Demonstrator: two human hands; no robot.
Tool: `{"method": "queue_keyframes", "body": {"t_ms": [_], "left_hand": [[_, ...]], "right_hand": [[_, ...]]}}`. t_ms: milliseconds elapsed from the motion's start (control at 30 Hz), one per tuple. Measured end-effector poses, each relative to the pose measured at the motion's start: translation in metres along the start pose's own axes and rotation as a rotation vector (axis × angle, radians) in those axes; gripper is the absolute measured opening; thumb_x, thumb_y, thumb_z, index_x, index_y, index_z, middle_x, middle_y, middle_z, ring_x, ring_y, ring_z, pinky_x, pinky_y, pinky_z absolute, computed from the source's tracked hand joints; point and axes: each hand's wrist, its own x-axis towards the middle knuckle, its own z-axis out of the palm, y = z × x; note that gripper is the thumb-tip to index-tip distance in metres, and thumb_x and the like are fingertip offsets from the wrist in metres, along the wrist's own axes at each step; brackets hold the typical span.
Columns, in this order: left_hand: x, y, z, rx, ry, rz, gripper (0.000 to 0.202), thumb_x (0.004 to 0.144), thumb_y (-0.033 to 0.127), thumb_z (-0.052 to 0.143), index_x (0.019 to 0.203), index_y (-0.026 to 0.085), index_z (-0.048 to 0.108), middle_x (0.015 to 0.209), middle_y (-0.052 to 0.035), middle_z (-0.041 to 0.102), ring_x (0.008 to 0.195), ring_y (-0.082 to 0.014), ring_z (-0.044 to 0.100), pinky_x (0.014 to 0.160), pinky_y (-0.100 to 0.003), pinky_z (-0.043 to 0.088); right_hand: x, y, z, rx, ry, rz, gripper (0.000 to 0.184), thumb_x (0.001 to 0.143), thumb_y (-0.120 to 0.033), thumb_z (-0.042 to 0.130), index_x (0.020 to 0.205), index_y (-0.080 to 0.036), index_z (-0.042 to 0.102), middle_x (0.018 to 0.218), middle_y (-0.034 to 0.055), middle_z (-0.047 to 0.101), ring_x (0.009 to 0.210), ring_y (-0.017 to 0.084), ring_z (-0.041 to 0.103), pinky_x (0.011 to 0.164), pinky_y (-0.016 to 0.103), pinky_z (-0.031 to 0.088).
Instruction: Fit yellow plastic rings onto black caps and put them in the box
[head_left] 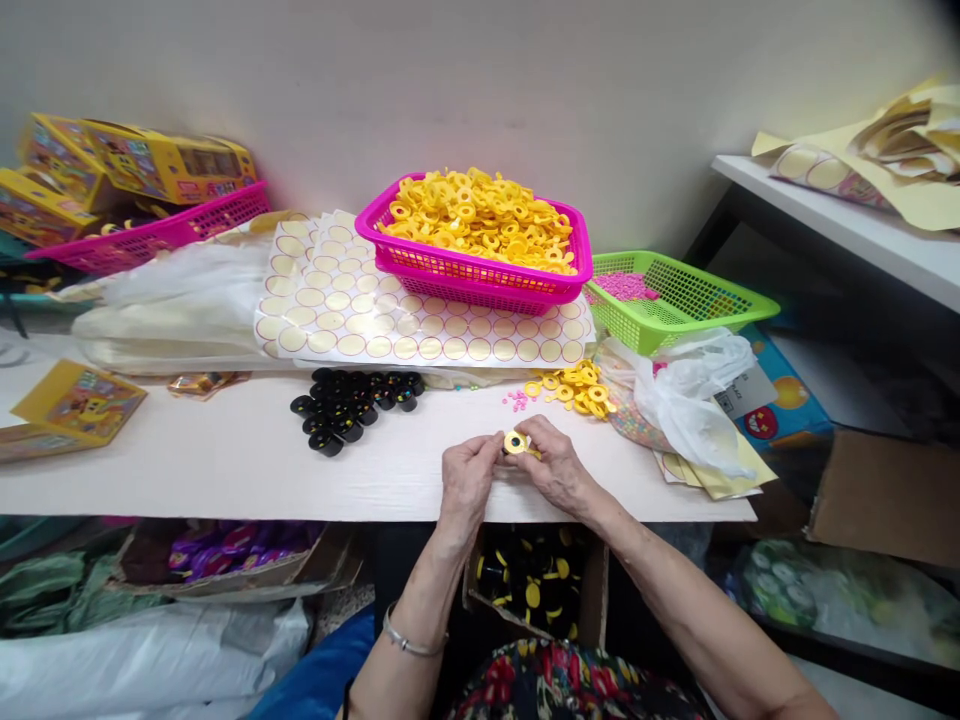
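Over the front of the white table, my left hand (470, 472) and my right hand (559, 468) meet around a small round yellow piece with a dark centre (515, 443). Fingers of both hands pinch it from either side. Behind it lie a heap of yellow ring pieces with tabs (581, 388) and a few tiny pink beads (517, 400). Left of my hands stands a cluster of small black cups (337, 410) with coloured specks on top. What sits beneath the yellow piece is hidden by my fingers.
A pink basket (480, 285) heaped with yellow rings rests on sticker sheets (337, 320). To its right are a green basket (675, 300) and a plastic bag of beads (682, 390). Yellow boxes (82, 400) stand left. Below the table edge is a carton of black-and-yellow pieces (536, 585).
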Motion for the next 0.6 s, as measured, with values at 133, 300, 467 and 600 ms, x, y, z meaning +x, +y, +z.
{"method": "queue_keyframes", "body": {"t_ms": [133,300,467,600], "left_hand": [[0.011,-0.012,-0.005,0.079,0.095,0.013,0.028,0.065,0.039,0.065,0.059,0.011,0.063,0.043,0.0043,0.044,0.042,-0.0057,0.033,0.042,-0.021,0.024],[0.018,-0.023,-0.004,0.18,0.034,0.075,0.026,0.067,0.038,0.062,0.07,0.013,0.069,0.06,-0.0019,0.06,0.057,-0.0115,0.051,0.053,-0.022,0.037],[0.023,-0.031,0.001,0.221,-0.055,0.136,0.026,0.07,0.038,0.06,0.075,0.015,0.071,0.078,-0.0063,0.066,0.076,-0.0172,0.059,0.065,-0.025,0.043],[0.02,-0.029,0.004,0.197,-0.04,0.116,0.026,0.068,0.038,0.061,0.073,0.014,0.071,0.074,-0.0055,0.065,0.066,-0.0145,0.057,0.057,-0.023,0.042]], "right_hand": [[0.007,0.012,0.003,-0.089,-0.05,-0.006,0.014,0.073,-0.02,0.059,0.086,-0.018,0.055,0.09,0.0033,0.048,0.079,0.014,0.048,0.071,0.026,0.039],[0.01,0.013,0.007,-0.145,-0.081,0.026,0.009,0.073,-0.017,0.058,0.082,-0.017,0.056,0.083,0.0016,0.048,0.077,0.014,0.048,0.07,0.026,0.038],[0.012,0.013,0.008,-0.052,-0.055,0.081,0.01,0.07,-0.019,0.061,0.079,-0.017,0.06,0.079,0.0007,0.051,0.075,0.013,0.049,0.069,0.026,0.039],[0.01,0.013,0.014,0.329,-0.057,0.34,0.026,0.075,-0.039,0.056,0.086,-0.015,0.059,0.065,-0.0005,0.055,0.056,0.01,0.051,0.052,0.022,0.041]]}}
